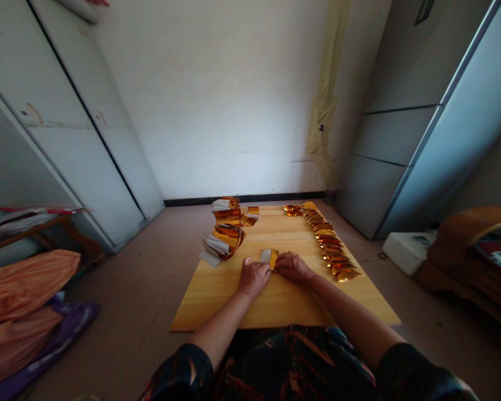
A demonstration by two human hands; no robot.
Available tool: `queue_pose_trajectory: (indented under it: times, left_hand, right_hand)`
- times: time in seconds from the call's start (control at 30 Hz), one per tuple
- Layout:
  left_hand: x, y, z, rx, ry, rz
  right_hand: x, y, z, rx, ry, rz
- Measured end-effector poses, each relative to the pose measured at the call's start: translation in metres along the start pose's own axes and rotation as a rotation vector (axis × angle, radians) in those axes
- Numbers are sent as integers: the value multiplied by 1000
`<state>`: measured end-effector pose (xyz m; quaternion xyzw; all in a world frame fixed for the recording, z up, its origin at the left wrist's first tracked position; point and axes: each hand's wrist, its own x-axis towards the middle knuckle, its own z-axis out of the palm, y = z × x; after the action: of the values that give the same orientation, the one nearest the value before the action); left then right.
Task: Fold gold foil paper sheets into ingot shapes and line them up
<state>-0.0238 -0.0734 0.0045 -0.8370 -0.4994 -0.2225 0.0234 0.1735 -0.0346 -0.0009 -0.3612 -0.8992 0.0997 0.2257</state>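
**Foil strip between your hands**

Your left hand [254, 277] and right hand [290, 267] close their fingers [276, 267] narrowly on the gold-and-silver foil strip [269, 257], on the table [275, 306]. Foil stacks [225, 234] sit left; a foil row [329, 244] runs right.

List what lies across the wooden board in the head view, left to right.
Folded gold-and-white foil pile → left hand → gold-and-white foil strip → right hand → row of folded gold foil pieces
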Motion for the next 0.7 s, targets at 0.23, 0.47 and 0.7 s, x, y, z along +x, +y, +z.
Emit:
queue_pose_trajectory:
  times: [0.23,0.47,0.7]
  left_hand:
    - [-1,-1,1,-2,-11,16]
    - [-8,-9,-5,-64,-63,89]
    - [-5,-23,-7,-127,-134,133]
  right_hand:
    - [6,-5,4,-18,21,69]
    - [14,-10,1,-57,-70,250]
    - [27,-17,0,-171,-157,398]
